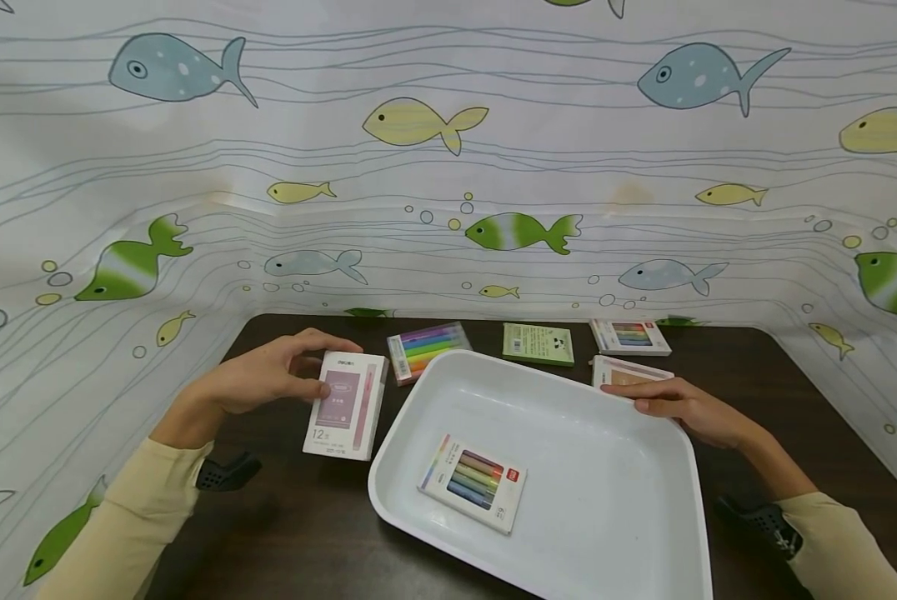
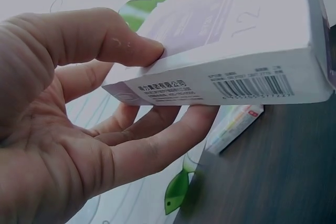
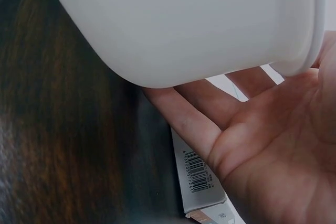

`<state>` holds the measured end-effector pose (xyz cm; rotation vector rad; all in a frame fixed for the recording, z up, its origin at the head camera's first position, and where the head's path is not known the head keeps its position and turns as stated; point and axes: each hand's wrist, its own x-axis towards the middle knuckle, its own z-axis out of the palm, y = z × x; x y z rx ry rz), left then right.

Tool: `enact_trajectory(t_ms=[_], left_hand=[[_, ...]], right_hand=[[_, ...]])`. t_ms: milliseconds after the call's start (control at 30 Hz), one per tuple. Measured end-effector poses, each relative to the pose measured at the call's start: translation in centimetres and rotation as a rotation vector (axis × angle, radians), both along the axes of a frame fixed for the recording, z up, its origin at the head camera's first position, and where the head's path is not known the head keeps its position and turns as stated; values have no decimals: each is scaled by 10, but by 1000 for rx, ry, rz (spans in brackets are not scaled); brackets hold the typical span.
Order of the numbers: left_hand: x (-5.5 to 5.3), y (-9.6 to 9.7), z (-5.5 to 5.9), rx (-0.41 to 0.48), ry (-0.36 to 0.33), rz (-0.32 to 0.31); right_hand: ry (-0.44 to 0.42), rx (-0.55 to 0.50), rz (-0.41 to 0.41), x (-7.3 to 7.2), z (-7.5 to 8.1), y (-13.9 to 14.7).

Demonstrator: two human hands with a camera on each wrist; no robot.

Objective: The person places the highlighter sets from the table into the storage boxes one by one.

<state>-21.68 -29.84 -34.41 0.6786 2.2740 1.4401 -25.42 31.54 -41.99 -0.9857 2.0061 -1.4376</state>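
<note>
One shallow white plastic tray (image 1: 613,467) sits on the dark worktop (image 1: 298,517), right hand (image 1: 689,408) steadying its two o'clock rim, fingers relaxed; at nine o'clock, left-hand fingers (image 2: 131,45) pinch the white-and-pink pen box (image 1: 346,405); likely next: lift it over the rim.

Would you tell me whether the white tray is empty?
Not empty: one pack of coloured pens lies flat inside the white tray.
</note>
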Motion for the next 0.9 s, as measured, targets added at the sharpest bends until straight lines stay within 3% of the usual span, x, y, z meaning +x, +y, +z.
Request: enact_trajectory(t_ms=[433,900], left_hand=[[2,3,2,62,-16,-49],[4,18,3,147,-107,-85]], right_hand=[[-11,-25,29,1,1,0],[11,2,-4,0,-1,0]])
